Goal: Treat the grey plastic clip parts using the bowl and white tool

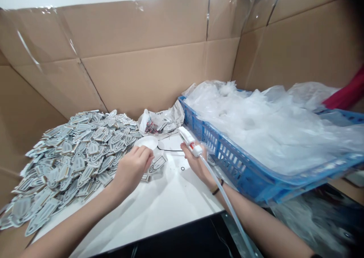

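Note:
My left hand (135, 166) is closed in a pinch just in front of a small white round dish (146, 142). What its fingertips hold, if anything, is hidden. My right hand (196, 164) is wrapped round a white hand tool with a red part (190, 142), and a translucent hose (217, 186) runs from its lower end along my forearm. A thin black cord (170, 150) spans the gap between the dish and my right hand. Below the left hand lie a few grey-and-white flat pieces in clear plastic (157, 164). A tiny black ring (182, 168) rests on the white tabletop (159, 212).
On the left rises a big heap of grey-and-white flat pieces (82, 155). At the right stands a blue basket (241, 170) filled with clear plastic bags (264, 129). A crumpled bag with small red bits (163, 119) sits behind. Cardboard walls (159, 68) enclose the table.

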